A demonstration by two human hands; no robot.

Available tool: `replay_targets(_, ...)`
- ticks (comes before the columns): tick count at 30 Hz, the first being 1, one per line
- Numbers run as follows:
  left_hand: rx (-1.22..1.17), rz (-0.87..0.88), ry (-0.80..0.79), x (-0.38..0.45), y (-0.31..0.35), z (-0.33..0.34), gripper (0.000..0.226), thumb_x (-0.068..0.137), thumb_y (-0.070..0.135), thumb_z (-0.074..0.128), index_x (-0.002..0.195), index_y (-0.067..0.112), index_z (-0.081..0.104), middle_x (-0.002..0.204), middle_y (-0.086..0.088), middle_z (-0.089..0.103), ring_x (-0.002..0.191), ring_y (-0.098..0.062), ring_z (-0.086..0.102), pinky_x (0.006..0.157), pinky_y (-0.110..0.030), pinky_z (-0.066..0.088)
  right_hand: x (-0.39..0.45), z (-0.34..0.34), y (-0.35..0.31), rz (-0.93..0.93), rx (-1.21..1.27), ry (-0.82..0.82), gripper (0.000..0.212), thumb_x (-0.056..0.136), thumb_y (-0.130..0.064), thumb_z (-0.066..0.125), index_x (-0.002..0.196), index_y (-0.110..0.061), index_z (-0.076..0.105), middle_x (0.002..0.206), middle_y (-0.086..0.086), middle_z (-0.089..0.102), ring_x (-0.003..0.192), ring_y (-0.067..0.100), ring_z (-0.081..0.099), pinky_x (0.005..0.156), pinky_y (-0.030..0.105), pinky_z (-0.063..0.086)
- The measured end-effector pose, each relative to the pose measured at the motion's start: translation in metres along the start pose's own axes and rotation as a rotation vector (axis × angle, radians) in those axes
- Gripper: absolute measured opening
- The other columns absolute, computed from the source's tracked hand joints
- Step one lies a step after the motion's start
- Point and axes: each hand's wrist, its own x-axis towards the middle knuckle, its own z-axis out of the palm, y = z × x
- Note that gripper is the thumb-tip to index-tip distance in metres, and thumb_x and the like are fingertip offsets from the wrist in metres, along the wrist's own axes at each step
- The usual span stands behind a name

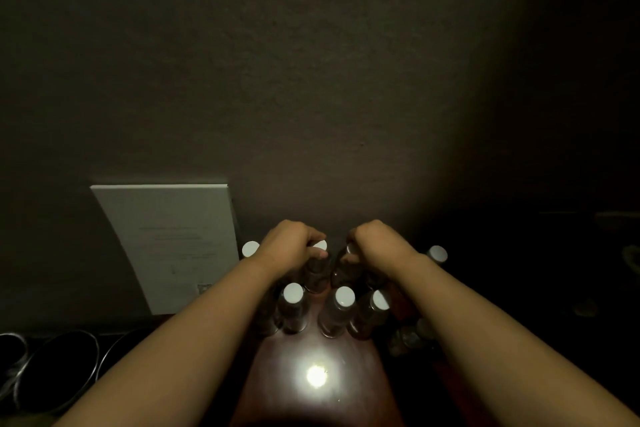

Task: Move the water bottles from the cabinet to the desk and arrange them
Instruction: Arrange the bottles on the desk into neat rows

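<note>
Where a lamp glares off the reddish worktop (277,392) below a dim wall (311,80), we see white-capped clear bottles (293,308) clustered upright; our left hand (287,246) and right hand (375,243) each curl fingers around one.

White sheet (166,243) leans against the wall (311,62) – dark bowls (62,367) below-left

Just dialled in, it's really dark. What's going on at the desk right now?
A person has both hands among a cluster of white-capped water bottles standing on the reddish desk. The left hand grips the neck of one bottle and the right hand grips another bottle beside it, near the wall. More bottles stand upright in front, and one seems to lie tipped at the right.
</note>
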Motion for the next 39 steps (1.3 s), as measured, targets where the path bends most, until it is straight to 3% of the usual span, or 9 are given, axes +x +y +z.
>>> replay_targets(4, -0.003, -0.004, -0.017, 0.000, 0.000, 0.000, 0.045, 0.085, 0.039, 0.073, 0.128, 0.029, 0.065, 0.125, 0.006, 0.068, 0.116, -0.013, 0.061, 0.098, -0.031, 0.048, -0.003, 0.003, 0.001, -0.025, -0.008, 0.015, 0.031, 0.082, -0.035, 0.075, 0.106, -0.018, 0.068, 0.102, 0.009, 0.069, 0.096, 0.028, 0.065, 0.086, 0.037, 0.054)
replay_targets(8, 0.010, -0.004, -0.016, -0.001, -0.001, 0.001, 0.045, 0.085, 0.040, 0.073, 0.128, 0.030, 0.065, 0.125, 0.007, 0.068, 0.116, -0.013, 0.061, 0.099, -0.032, 0.048, 0.000, 0.003, -0.006, -0.044, -0.008, -0.017, 0.022, 0.089, -0.022, 0.065, 0.111, -0.019, 0.067, 0.103, 0.008, 0.068, 0.094, 0.029, 0.065, 0.084, 0.036, 0.054)
replay_targets(25, 0.021, 0.020, -0.023, -0.001, 0.001, 0.000, 0.045, 0.087, 0.039, 0.072, 0.130, 0.030, 0.063, 0.125, 0.005, 0.068, 0.115, -0.013, 0.062, 0.097, -0.030, 0.048, -0.002, 0.008, 0.001, -0.086, 0.000, 0.029, 0.028, 0.091, -0.023, 0.065, 0.119, -0.021, 0.065, 0.108, 0.005, 0.068, 0.100, 0.026, 0.064, 0.086, 0.036, 0.053)
replay_targets(32, 0.078, 0.029, -0.047, 0.002, 0.012, -0.005, 0.050, 0.086, 0.041, 0.071, 0.132, 0.027, 0.061, 0.124, 0.005, 0.068, 0.113, -0.011, 0.062, 0.097, -0.031, 0.050, -0.011, 0.001, 0.010, -0.023, 0.148, 0.028, 0.072, 0.085, -0.037, 0.075, 0.148, -0.025, 0.043, 0.140, 0.005, 0.056, 0.126, 0.024, 0.054, 0.105, 0.035, 0.046)
replay_targets(36, 0.105, 0.068, -0.038, 0.010, 0.031, 0.000, 0.060, 0.083, 0.050, 0.072, 0.136, 0.026, 0.057, 0.129, 0.001, 0.066, 0.119, -0.015, 0.060, 0.101, -0.033, 0.048, -0.026, -0.019, 0.039, 0.034, 0.115, 0.144, 0.059, 0.086, -0.039, 0.074, 0.140, -0.025, 0.055, 0.139, 0.003, 0.059, 0.126, 0.020, 0.056, 0.105, 0.028, 0.042)
replay_targets(39, 0.059, 0.095, -0.070, 0.018, 0.045, 0.011, 0.058, 0.083, 0.050, 0.072, 0.134, 0.025, 0.060, 0.131, 0.002, 0.065, 0.122, -0.015, 0.058, 0.104, -0.034, 0.046, -0.035, -0.022, 0.055, 0.065, 0.024, 0.065, 0.050, 0.087, -0.030, 0.072, 0.135, -0.023, 0.060, 0.131, 0.003, 0.064, 0.120, 0.021, 0.059, 0.097, 0.026, 0.044)
